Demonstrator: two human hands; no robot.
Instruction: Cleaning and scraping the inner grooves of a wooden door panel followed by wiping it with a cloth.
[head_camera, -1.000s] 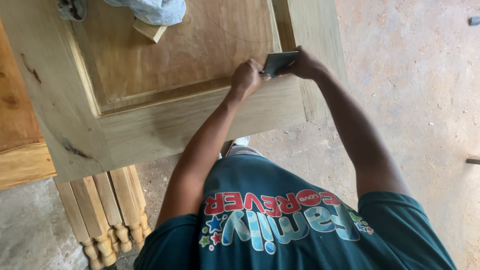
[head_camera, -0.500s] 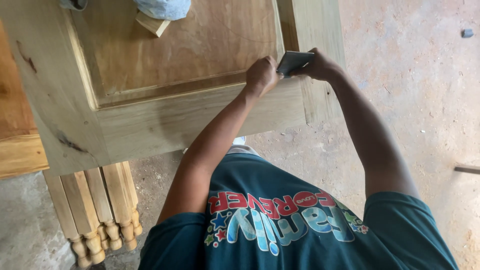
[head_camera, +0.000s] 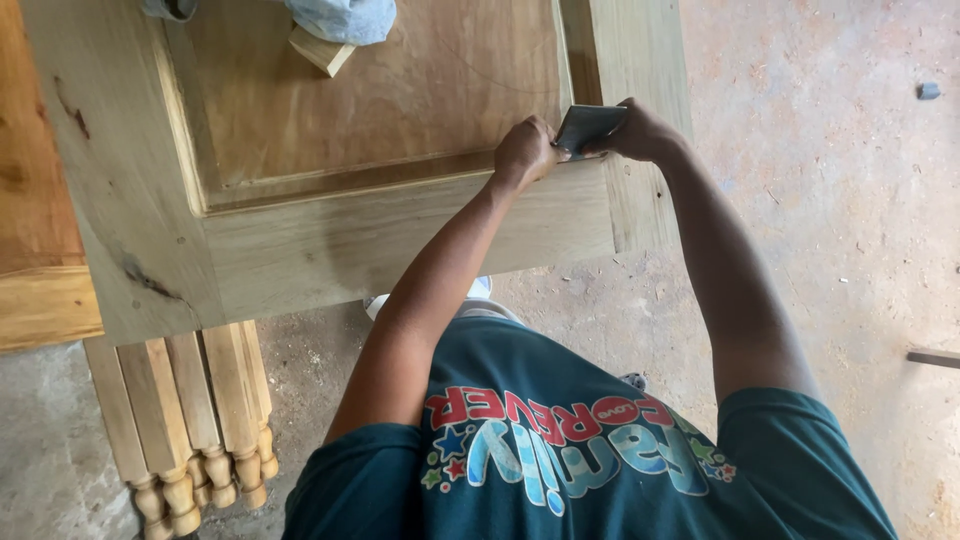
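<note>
Okay, hands: my left hand (head_camera: 523, 152) and right hand (head_camera: 640, 130) are both clamping a flat grey scraper (head_camera: 588, 126), upper centre of frame.
scraper: it's pressing on the wooden door (head_camera: 400, 230), at the panel's lower right corner.
lower left: turned wooden legs (head_camera: 190, 430) are lying on the floor.

The person wears a dark teal short-sleeved T-shirt (head_camera: 560, 450) with colourful printed lettering and small stars across the chest, both forearms bare below the sleeves.
</note>
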